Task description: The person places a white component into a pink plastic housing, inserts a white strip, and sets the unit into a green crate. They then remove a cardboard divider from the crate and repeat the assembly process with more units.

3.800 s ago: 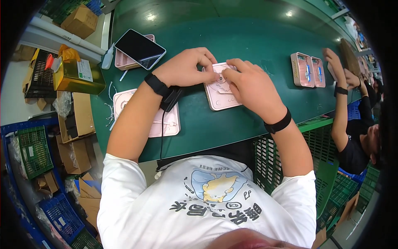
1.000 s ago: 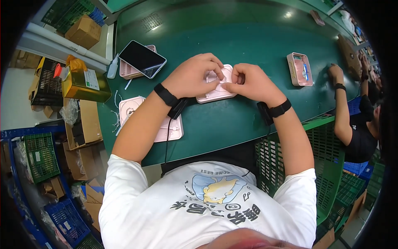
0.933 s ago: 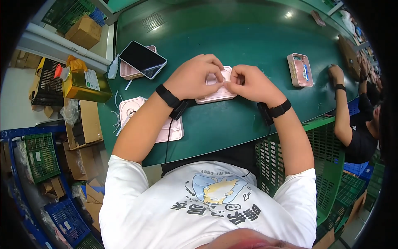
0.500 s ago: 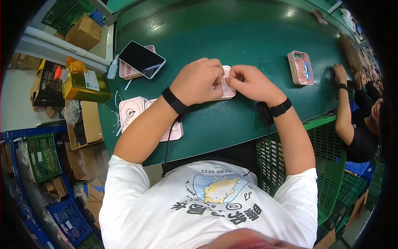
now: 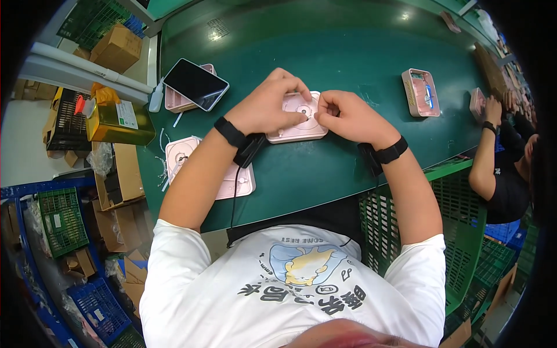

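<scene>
A pink plastic case part (image 5: 293, 137) with a round recess and a small dark centre lies on the green bench before me. My left hand (image 5: 272, 103) rests over its left side, thumb and fingers spread apart, the thumb tip near the centre. At the right edge of the part my right hand (image 5: 347, 116) is closed, its thumb and curled fingers pinched together. Whatever the right fingers hold is too small or hidden to make out. To the left lie more pink case parts (image 5: 246, 184), partly covered by my left forearm.
A black-screened phone (image 5: 196, 84) lies on a pink case at the back left, beside a small white bottle (image 5: 155, 98). A yellow-green can (image 5: 113, 122) stands at the bench's left. An open pink case (image 5: 413, 98) sits right, near another person's hand (image 5: 493, 110).
My left hand has opened from a pinch and shifted slightly left, uncovering the part's centre. The right hand has barely moved. At far right, the other person's hand has moved right, beside a pink piece.
</scene>
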`<control>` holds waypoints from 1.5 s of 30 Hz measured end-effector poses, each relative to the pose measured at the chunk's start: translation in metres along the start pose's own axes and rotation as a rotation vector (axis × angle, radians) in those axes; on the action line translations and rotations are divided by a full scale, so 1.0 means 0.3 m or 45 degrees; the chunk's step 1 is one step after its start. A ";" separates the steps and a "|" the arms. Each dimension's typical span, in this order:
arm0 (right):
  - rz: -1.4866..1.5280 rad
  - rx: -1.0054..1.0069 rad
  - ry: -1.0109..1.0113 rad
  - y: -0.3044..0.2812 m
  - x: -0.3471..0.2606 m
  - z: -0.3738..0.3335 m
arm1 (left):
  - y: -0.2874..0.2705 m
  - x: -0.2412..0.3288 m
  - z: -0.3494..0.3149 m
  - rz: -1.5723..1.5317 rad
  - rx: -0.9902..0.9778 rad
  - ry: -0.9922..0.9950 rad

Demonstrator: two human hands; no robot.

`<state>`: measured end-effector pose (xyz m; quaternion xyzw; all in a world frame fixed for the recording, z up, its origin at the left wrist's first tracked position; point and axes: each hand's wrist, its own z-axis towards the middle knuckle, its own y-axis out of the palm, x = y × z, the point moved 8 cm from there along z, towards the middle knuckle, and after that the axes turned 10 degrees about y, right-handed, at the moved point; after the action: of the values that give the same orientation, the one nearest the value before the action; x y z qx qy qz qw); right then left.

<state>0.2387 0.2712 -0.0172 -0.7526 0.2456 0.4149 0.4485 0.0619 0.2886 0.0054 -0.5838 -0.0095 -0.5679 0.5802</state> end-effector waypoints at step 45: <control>-1.406 1.377 0.536 -0.636 0.020 -0.398 | -0.162 0.506 -0.438 0.543 -0.323 -0.049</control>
<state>0.4318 0.2574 0.0979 -0.5063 0.0840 -0.1942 0.8360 -0.0025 0.1157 0.0982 -0.6514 0.1744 -0.4180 0.6088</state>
